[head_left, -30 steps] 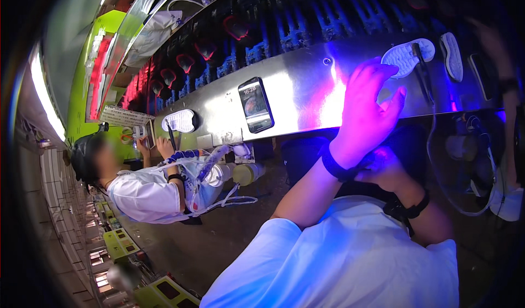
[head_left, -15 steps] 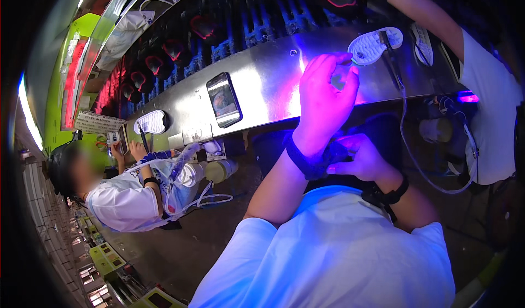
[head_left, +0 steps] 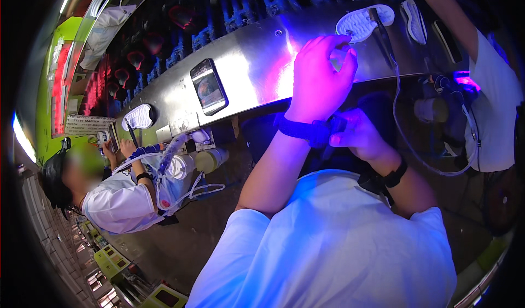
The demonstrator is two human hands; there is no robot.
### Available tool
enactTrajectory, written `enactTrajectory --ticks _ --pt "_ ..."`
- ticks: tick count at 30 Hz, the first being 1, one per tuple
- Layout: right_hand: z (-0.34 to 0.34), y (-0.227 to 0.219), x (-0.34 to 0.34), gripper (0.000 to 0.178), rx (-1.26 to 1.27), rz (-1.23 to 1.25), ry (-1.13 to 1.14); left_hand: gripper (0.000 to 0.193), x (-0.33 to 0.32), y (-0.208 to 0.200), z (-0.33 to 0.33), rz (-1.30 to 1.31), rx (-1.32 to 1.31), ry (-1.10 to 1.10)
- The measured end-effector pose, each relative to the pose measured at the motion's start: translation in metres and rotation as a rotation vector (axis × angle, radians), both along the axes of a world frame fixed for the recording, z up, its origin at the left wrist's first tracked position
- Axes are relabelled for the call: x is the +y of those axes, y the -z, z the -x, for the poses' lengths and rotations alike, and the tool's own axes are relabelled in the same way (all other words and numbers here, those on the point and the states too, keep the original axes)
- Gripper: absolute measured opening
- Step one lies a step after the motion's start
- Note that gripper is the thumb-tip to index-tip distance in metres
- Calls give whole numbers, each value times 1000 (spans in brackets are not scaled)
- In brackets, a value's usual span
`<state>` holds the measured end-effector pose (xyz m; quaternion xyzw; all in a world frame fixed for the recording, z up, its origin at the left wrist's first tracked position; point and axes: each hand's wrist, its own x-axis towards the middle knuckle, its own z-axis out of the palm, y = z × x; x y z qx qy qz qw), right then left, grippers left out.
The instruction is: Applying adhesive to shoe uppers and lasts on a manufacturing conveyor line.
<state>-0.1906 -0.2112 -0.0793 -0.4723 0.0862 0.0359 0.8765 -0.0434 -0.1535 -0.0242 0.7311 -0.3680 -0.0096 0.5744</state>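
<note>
Dark wristband point(head_left: 303, 130) is touched beyond the tabletop's point(head_left: 257, 56) front edge by the half-curled right hand point(head_left: 362, 135), its hold unclear, below the loosely curled, seemingly empty left hand point(head_left: 322, 81).

Pink and blue glare point(head_left: 285, 81) washes my steel bench point(head_left: 246, 62); past its left end I see lime-green panels point(head_left: 45, 97) and a bright light strip point(head_left: 24, 137), with dim floor point(head_left: 197, 242) below its near edge.

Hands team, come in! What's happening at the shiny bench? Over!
Left hand near white, ridged, rounded shoe sole; grip unclear. Right hand beside left wrist's dark band. Slim dark tool over sole's right end.
</note>
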Motion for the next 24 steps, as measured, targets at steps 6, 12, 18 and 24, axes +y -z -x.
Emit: enactTrajectory --ticks 6,12,18,24 --pt "-5 -14 1 13 -33 164 -18 24 -5 8 -7 -22 6 -22" --pt "-6 -22 1 15 -47 346 -77 25 -6 -1 -9 31 121 -9" --pt "-6 -15 -2 16 -66 251 -98 26 -7 -3 -5 25 173 7" --pt "-9 -11 -4 22 24 308 -79 27 -7 8 -12 29 211 16"
